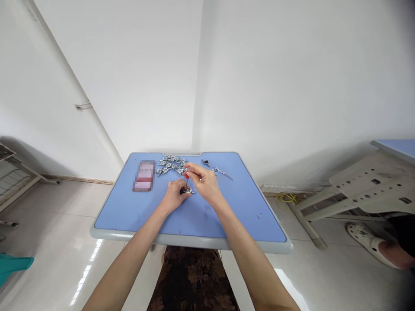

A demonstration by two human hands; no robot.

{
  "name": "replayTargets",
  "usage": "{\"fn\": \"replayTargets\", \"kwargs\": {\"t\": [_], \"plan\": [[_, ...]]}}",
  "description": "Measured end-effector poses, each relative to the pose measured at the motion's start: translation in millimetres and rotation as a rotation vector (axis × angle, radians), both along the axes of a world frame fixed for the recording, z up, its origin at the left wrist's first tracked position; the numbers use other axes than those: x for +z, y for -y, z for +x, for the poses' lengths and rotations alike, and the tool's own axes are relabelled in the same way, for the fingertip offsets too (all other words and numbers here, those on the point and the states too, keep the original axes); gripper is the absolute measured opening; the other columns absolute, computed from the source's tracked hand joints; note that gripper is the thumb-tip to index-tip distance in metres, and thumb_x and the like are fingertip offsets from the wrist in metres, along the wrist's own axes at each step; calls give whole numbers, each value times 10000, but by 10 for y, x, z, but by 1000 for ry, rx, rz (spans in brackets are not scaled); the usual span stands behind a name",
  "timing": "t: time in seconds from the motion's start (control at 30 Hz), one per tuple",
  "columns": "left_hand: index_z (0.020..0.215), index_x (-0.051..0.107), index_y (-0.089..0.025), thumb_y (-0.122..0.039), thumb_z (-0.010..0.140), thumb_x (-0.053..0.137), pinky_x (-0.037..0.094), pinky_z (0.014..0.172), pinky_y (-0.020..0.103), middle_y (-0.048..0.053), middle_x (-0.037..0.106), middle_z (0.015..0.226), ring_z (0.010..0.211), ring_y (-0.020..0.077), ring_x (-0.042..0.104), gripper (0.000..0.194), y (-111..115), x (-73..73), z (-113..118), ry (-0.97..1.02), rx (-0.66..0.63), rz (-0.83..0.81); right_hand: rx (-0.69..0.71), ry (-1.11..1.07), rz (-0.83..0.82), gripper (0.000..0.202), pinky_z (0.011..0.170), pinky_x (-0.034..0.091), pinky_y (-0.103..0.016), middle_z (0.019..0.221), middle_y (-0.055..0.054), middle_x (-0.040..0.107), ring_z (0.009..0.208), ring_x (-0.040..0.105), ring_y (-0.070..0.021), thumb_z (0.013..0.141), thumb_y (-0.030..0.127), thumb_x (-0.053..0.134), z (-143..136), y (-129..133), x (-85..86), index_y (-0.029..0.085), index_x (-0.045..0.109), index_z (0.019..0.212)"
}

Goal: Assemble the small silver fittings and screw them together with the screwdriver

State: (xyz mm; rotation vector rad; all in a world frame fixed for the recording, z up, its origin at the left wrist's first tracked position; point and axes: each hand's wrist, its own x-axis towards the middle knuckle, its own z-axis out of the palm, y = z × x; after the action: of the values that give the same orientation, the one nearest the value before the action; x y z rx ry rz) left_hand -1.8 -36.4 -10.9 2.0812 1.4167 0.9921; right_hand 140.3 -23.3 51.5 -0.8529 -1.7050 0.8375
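My left hand [174,196] is closed on a small silver metal part [192,191], pressing it on the blue tabletop; its fingers hide much of it. In my right hand [204,182], between the fingertips, is a slim screwdriver [186,183] with a red handle. It stands nearly upright, its dark shaft reaching down to the metal part. Whether its tip sits in a screw is too small to tell. Beyond my hands lies a pile of similar metal parts [171,163]. Right of my right hand are a small dark-centred part [206,162] and a long thin metal piece [225,174].
A flat rectangular phone-like object [144,176], blurred out, lies at the left of the desk [129,216]. A white wall [162,86] stands behind. At the right are another desk [395,149], a yellow cable [287,198] and a person's foot in a clog [365,237].
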Motion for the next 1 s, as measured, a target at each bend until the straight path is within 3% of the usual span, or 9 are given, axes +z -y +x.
{"fn": "replayTargets", "kwargs": {"t": [0.2, 0.33, 0.53, 1.0], "plan": [[738, 589, -166, -113, 744, 693, 380, 760, 308, -8, 613, 793, 763, 161, 571, 117, 13, 31, 5, 12, 4, -22, 17, -79, 12, 217, 770, 560, -345, 810, -22, 698, 780, 683, -172, 863, 250, 521, 91, -45, -38, 215, 622, 1052], [776, 622, -173, -120, 731, 714, 394, 782, 310, -5, 621, 804, 773, 161, 577, 116, 14, 39, 5, 44, 5, -52, -69, -202, 65, 215, 771, 556, -351, 795, -17, 668, 767, 667, -165, 873, 293, 541, 231, -120, -55, 211, 589, 1066], [799, 639, -173, -115, 727, 716, 402, 829, 324, -9, 623, 816, 763, 151, 591, 120, 16, 39, 6, 51, -7, -66, -51, -76, 101, 173, 744, 550, -330, 746, -4, 629, 767, 665, -166, 882, 248, 512, 223, -75, -12, 216, 590, 1034], [821, 645, -178, -131, 753, 704, 354, 902, 376, -4, 637, 856, 804, 166, 599, 102, 34, 54, 21, 4, 9, -75, -48, -30, 113, 169, 728, 550, -311, 742, 4, 625, 741, 662, -151, 884, 195, 495, 214, -82, -31, 218, 579, 1028]]}}
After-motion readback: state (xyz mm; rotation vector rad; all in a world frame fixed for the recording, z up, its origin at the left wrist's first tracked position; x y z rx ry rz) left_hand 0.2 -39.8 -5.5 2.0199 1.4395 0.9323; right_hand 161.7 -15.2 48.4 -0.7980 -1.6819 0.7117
